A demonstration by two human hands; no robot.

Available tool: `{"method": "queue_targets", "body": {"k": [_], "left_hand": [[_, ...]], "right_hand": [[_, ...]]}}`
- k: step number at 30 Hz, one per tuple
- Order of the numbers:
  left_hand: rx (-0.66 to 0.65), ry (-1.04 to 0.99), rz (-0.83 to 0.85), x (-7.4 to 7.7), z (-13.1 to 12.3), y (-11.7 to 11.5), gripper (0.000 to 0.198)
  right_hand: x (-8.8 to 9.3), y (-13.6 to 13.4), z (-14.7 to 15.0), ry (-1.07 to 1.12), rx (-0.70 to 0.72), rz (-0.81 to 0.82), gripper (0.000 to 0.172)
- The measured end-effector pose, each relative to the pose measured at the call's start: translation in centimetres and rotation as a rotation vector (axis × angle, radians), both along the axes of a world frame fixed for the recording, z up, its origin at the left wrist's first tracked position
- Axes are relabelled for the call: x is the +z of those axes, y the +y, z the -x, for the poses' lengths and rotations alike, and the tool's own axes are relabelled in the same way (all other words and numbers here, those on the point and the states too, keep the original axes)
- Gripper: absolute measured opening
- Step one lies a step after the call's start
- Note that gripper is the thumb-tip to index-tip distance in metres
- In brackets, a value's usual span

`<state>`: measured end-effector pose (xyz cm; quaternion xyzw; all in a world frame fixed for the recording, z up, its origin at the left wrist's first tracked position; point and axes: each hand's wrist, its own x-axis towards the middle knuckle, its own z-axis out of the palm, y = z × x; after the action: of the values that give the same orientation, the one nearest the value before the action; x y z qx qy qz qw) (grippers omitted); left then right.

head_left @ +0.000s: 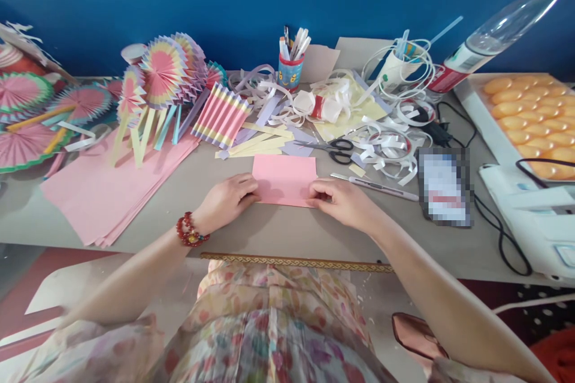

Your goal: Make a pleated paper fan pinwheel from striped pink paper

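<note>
A small pink sheet of paper (284,178) lies in front of me on the table, its long sides running left to right. My left hand (230,198) pinches its left edge near the lower corner. On the opposite edge, my right hand (335,198) has its fingers curled and closed on the paper near the lower right corner. Just beyond the sheet are black-handled scissors (338,151) and strips of yellow paper (260,145). Close to my right hand lies a craft knife (381,187).
Pink sheets (121,191) and folded paper fans (164,69) fill the left side. A pen cup (290,72) and curled ribbons (390,143) stand and lie at the back. To the right are a phone (444,188), a tilted bottle (489,36), an orange-filled tray (467,93) and black cables (498,224).
</note>
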<state>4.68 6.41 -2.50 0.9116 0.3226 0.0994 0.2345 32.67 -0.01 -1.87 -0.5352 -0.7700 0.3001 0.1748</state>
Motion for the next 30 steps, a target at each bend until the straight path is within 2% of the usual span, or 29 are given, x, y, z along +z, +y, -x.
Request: {"method": "queue_targets", "body": {"k": [12, 16, 20, 22, 27, 30], "left_hand": [[-0.009, 0.029, -0.053, 0.0, -0.1, -0.1, 0.018], [-0.002, 0.060, -0.080, -0.1, -0.1, -0.3, 0.018], [-0.020, 0.088, -0.154, -0.7, 0.1, -0.4, 0.023], [-0.079, 0.116, -0.235, -1.0, 0.4, -0.2, 0.029], [-0.322, 0.200, -0.388, -1.2, 0.7, 0.8, 0.062], [-0.420, 0.217, -0.398, -0.8, 0.5, 1.1, 0.065]], "right_hand": [[-1.1, -0.8, -0.2, -0.005, -0.016, -0.088, 0.006], [-1.4, -1.3, -0.2, -0.085, 0.030, -0.189, 0.013], [-1.8, -1.8, 0.0, -0.233, 0.081, -0.360, 0.023], [-2.2, -1.9, 0.0, -0.304, 0.111, -0.444, 0.026], [-2.5, -1.9, -0.1, -0.367, 0.184, -0.528, 0.025], [-2.4, -1.8, -0.1, -0.404, 0.214, -0.562, 0.028]]}}
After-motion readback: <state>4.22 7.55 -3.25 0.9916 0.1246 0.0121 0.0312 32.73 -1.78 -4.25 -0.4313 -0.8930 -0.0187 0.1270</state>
